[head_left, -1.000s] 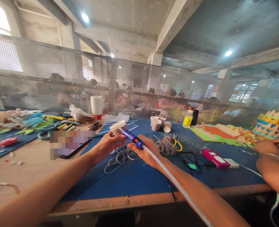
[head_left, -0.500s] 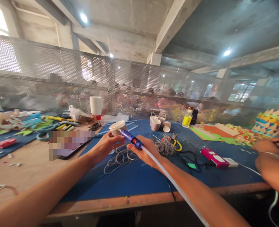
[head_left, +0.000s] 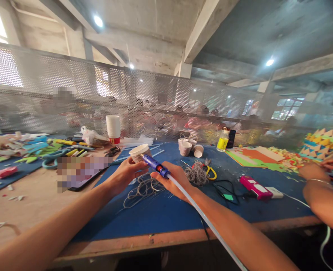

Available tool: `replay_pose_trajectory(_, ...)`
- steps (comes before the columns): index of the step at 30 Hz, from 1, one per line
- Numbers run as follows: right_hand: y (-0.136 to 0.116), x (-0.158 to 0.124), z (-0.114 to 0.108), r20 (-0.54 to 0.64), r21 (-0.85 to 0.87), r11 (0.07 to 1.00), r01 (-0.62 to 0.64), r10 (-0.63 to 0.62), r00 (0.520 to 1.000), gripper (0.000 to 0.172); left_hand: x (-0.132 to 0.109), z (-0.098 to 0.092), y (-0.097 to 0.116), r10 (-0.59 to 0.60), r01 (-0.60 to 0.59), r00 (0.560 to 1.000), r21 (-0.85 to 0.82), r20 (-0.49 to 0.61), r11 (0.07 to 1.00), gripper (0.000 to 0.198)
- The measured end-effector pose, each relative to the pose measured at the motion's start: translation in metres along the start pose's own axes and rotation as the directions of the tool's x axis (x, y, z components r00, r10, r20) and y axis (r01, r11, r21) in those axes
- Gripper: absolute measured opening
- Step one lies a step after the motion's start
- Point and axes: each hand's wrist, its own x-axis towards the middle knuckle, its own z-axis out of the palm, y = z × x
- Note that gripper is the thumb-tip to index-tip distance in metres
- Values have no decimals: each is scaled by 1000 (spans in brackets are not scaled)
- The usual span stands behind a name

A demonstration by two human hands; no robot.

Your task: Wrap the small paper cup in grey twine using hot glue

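Observation:
Over the blue mat [head_left: 177,220], my left hand [head_left: 127,174] is closed on a paper cup [head_left: 139,151], its pale rim tilted a little. My right hand [head_left: 176,180] grips a blue hot glue gun [head_left: 156,165], whose nozzle points at the cup's side and looks to touch it or nearly so. From the gun's rear a long translucent glue stick [head_left: 206,218] runs back along my right forearm. Loops of grey cord [head_left: 144,190] lie beneath both hands. A tangled heap of the same cord [head_left: 196,175] sits right of my right hand, beside yellow-handled pliers [head_left: 211,172].
Several small cups [head_left: 185,148] stand farther back, near a yellow-labelled bottle [head_left: 223,140]. Stacked paper cups [head_left: 113,128], a phone [head_left: 84,177] and scissors [head_left: 52,160] lie left. A pink box [head_left: 256,188] rests right, by another person's arm [head_left: 323,195]. A perforated screen [head_left: 161,98] closes the back.
Both hands keep nearly the same pose, cup and glue gun held together. The view has shifted very slightly. At the right edge the other person's hands have moved a little.

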Motion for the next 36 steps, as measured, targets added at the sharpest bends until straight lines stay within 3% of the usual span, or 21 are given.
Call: replay_pose_trajectory(36,3,0,-2,-5,90,994,-68,69,998,40,1,-1,1,-31,28,999,-75,-38,997,45)
